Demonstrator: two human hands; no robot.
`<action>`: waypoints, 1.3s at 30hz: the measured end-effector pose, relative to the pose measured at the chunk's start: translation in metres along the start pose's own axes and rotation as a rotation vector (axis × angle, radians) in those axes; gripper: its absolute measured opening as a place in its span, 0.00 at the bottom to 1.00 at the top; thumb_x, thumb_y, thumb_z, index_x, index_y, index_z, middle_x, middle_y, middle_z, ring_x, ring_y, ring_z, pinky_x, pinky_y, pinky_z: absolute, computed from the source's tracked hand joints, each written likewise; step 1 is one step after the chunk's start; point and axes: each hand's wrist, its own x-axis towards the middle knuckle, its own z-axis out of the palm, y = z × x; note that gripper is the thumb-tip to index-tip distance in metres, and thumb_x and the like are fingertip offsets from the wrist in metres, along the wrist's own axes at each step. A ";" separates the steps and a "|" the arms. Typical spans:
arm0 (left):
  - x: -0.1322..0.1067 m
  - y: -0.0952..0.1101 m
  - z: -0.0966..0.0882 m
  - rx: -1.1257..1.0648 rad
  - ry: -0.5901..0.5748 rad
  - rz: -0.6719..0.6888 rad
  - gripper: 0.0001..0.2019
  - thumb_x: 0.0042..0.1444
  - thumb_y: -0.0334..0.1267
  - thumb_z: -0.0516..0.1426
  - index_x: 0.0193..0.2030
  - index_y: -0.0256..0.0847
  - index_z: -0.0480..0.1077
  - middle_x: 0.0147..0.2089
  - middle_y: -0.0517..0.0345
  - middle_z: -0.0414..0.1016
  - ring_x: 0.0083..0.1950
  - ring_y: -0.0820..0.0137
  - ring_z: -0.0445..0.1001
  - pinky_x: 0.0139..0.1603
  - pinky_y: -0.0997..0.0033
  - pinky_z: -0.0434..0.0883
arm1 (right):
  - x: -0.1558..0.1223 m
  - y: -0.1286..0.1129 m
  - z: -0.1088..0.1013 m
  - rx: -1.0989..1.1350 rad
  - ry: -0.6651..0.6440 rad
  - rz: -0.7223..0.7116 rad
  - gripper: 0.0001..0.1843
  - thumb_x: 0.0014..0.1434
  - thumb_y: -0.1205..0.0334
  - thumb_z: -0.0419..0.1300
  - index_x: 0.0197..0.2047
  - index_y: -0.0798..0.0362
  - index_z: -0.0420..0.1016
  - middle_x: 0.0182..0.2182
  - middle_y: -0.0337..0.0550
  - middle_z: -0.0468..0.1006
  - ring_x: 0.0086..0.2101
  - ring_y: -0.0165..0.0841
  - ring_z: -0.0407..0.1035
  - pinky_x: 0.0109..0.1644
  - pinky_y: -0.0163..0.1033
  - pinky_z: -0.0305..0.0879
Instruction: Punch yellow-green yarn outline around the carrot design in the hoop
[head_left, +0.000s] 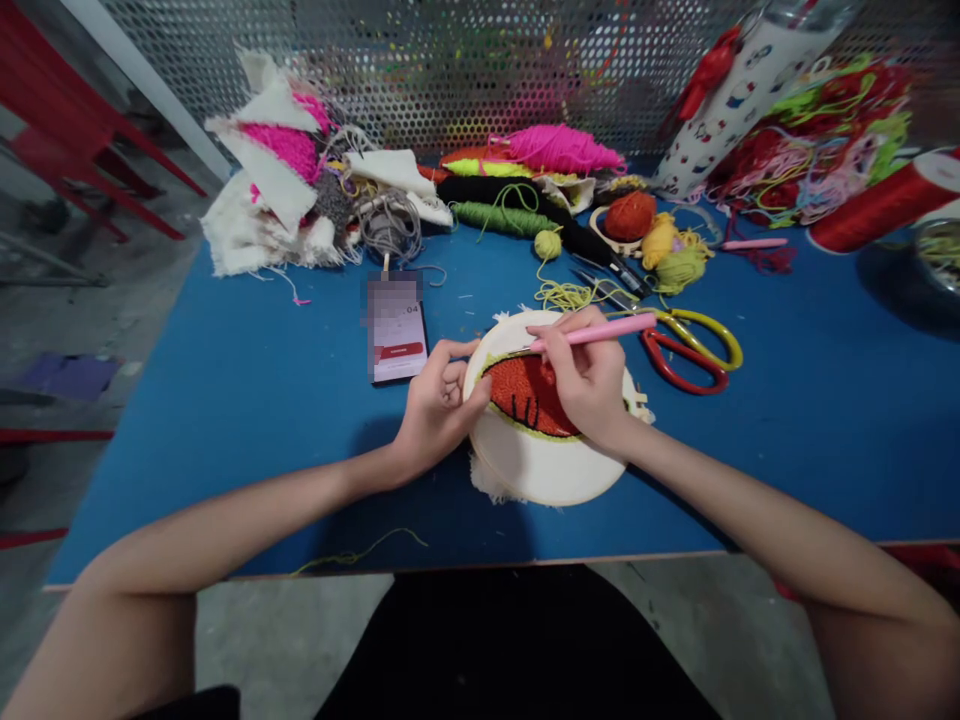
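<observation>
**Blue desk, hoop held between both hands**

Blue desk (225,400) fronts a perforated metal screen (450,60), and the embroidery hoop (536,475) lies flat near the desk's front edge, straight ahead of the person. The left hand (435,405) is at the hoop's left rim, its fingers curled and pressed against the edge with the thumb on top. The right hand (589,385) rests over the hoop's middle, its fingers pinching a pink punch needle (600,330). The tool's long axis runs nearly level, handle out to the right and tip pointing left. The tip sits at the upper edge of the orange stitched patch (525,395), so the work lies directly under the right hand (the nearer of the two).

Scissors (690,350) with yellow and red handles lie just right of the hoop, close to the needle's handle end. A phone (396,330) lies just beyond the left hand. Farther back and well apart are yarn balls (630,215), fabric scraps (277,180) and a red spool (885,205). Nothing stands between the hands and the hoop.
</observation>
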 end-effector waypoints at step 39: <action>-0.003 0.002 0.001 0.003 -0.017 0.041 0.17 0.60 0.41 0.59 0.52 0.37 0.62 0.24 0.68 0.62 0.23 0.78 0.63 0.21 0.80 0.61 | 0.001 -0.005 -0.001 -0.068 -0.090 -0.053 0.06 0.63 0.64 0.58 0.33 0.48 0.71 0.30 0.37 0.74 0.35 0.32 0.72 0.53 0.50 0.73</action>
